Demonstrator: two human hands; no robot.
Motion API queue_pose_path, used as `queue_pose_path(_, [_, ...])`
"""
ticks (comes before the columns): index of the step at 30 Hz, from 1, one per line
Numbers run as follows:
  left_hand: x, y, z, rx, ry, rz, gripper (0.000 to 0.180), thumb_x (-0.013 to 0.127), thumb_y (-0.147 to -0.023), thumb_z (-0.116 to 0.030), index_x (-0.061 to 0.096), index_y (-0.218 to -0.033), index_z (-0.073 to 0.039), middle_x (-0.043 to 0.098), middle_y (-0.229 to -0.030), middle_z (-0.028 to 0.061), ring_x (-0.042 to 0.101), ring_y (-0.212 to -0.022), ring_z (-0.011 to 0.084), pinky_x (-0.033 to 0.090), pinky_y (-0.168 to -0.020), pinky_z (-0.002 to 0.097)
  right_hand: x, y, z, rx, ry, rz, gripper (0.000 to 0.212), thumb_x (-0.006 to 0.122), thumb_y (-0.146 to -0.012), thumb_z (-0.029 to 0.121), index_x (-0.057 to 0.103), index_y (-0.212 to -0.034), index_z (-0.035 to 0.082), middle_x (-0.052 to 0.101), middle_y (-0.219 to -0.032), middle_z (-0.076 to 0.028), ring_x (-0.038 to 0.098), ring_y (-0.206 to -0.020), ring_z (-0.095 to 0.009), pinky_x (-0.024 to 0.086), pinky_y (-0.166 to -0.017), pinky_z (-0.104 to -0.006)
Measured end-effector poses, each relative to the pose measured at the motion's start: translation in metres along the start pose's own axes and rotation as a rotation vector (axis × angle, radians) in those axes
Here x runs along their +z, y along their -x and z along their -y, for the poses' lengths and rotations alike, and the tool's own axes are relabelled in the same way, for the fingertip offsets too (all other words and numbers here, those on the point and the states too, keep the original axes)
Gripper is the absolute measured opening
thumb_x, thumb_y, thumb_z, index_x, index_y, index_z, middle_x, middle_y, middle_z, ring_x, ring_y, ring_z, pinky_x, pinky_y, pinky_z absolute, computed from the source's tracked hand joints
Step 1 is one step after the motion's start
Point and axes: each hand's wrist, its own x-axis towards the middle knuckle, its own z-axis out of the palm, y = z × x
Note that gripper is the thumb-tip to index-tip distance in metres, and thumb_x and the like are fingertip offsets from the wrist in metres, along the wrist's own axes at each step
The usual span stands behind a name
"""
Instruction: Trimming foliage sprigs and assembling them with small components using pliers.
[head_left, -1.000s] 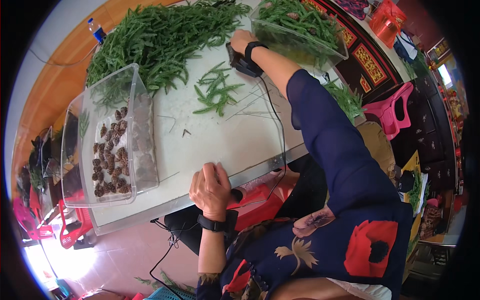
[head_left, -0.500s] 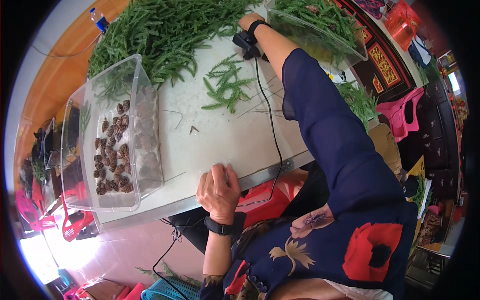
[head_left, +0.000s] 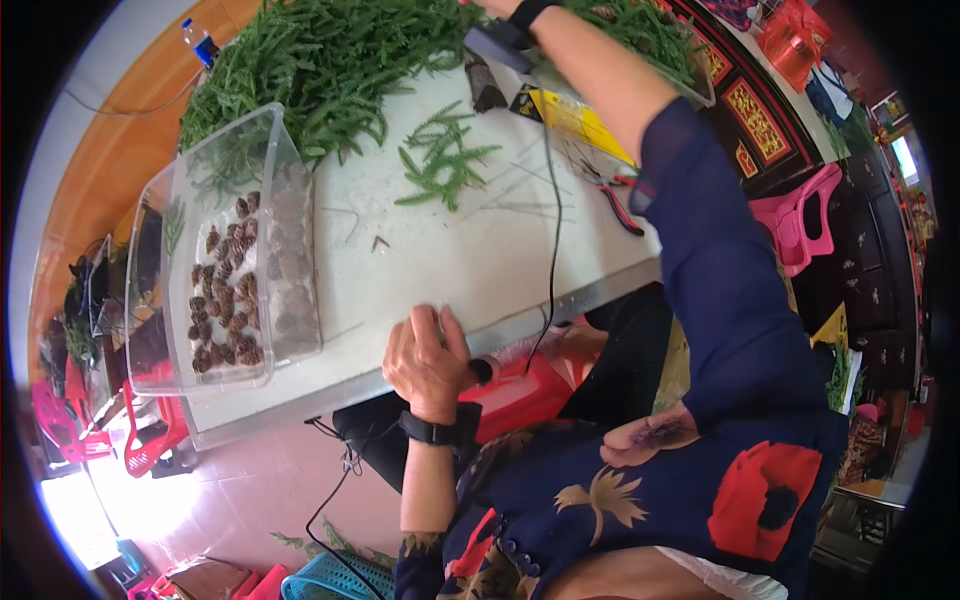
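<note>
green, feathery sprigs [head_left: 300, 70] lie heaped, left fingers [head_left: 426, 326] curled, right hand [head_left: 495, 6] cropped, fingers unclear.

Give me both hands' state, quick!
Left hand: fingers curled at the table edge; whether it holds anything cannot be told.
Right hand: mostly cut off by the picture's top edge; cannot be told.

Head-worn fisheye, close, looking down toward hands [head_left: 427, 362].
</note>
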Motion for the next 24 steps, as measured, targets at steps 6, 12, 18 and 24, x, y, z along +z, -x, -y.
queue_pose_path(6, [0.001,0.024,-0.023,0.025,-0.009,-0.038,0.015,0.062,-0.081,-0.019,0.052,-0.074,-0.011,0.055,-0.059,0.0054,0.057,-0.059,0.0265,0.044,-0.051,0.0396,-0.063,0.179,0.074,0.172,0.491,0.585,0.015,0.052,-0.088,0.013,0.061,-0.080,0.003,0.060,-0.066,-0.005,0.055,-0.055,-0.011,0.045,-0.046,-0.0281])
queue_pose_path(12, [-0.008,0.070,-0.049,0.011,-0.043,-0.003,0.015,0.060,-0.083,-0.021,0.051,-0.076,-0.011,0.056,-0.059,0.0060,0.058,-0.060,0.0277,0.044,-0.051,0.0413,-0.093,0.309,0.027,0.270,0.614,0.669,0.017,0.059,-0.083,0.020,0.064,-0.079,0.005,0.059,-0.061,0.000,0.047,-0.049,-0.006,0.037,-0.043,-0.0223])
queue_pose_path(18, [-0.019,0.088,-0.065,-0.014,-0.061,-0.012,0.016,0.060,-0.083,-0.024,0.051,-0.078,-0.011,0.057,-0.060,0.0063,0.059,-0.061,0.0283,0.044,-0.052,0.0424,-0.111,0.322,0.039,0.370,0.287,0.529,0.020,0.064,-0.081,0.026,0.069,-0.086,0.008,0.062,-0.068,0.001,0.051,-0.057,-0.006,0.038,-0.049,-0.0215])
queue_pose_path(24, [-0.027,0.105,-0.082,-0.008,-0.083,-0.003,0.017,0.059,-0.083,-0.025,0.052,-0.079,-0.011,0.058,-0.060,0.0066,0.060,-0.062,0.0287,0.044,-0.052,0.0430,-0.125,0.348,0.053,0.181,0.144,0.303,0.022,0.065,-0.080,0.027,0.071,-0.091,0.008,0.064,-0.082,0.002,0.054,-0.074,-0.006,0.041,-0.061,-0.0223])
